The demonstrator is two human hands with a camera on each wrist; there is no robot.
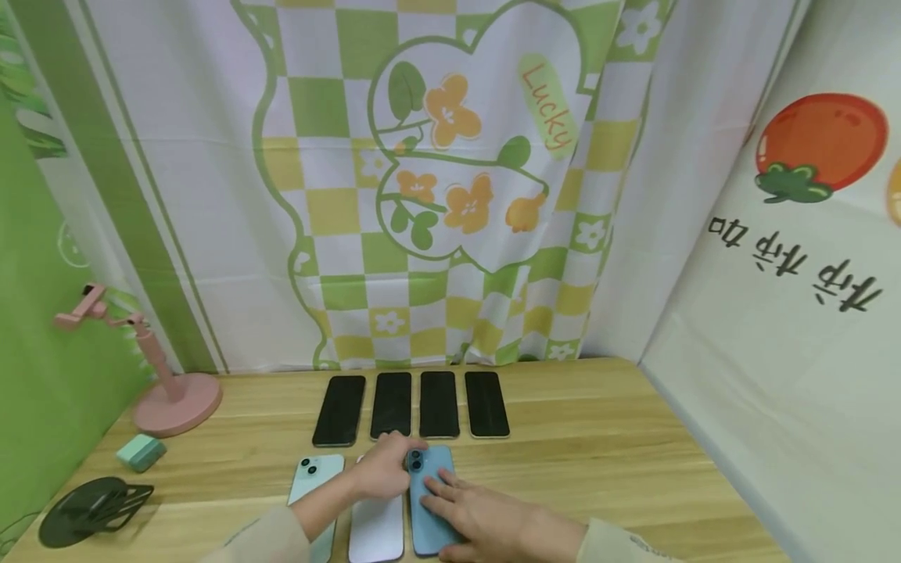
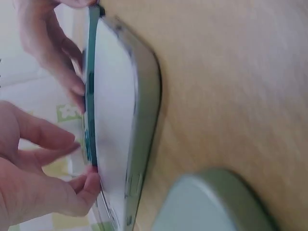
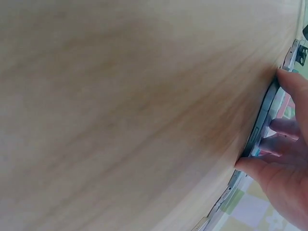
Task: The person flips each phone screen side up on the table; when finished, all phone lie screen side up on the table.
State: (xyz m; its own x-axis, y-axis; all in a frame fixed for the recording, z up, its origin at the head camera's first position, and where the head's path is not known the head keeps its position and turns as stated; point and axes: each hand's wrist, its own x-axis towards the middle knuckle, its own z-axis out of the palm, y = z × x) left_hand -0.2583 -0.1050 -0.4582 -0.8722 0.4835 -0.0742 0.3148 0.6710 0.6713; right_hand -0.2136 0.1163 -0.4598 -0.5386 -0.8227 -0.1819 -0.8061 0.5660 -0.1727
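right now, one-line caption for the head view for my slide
Both hands, left hand and right hand, rest on a blue phone lying face-down on the wooden table.

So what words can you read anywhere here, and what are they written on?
"Lucky": orange letters on a green oval on the checked flower curtain behind the table.
Large dark characters on the white tomato banner at the right: they appear upside down, so I cannot read them.
The phones, including the blue phone under both hands, show no readable brand or number.
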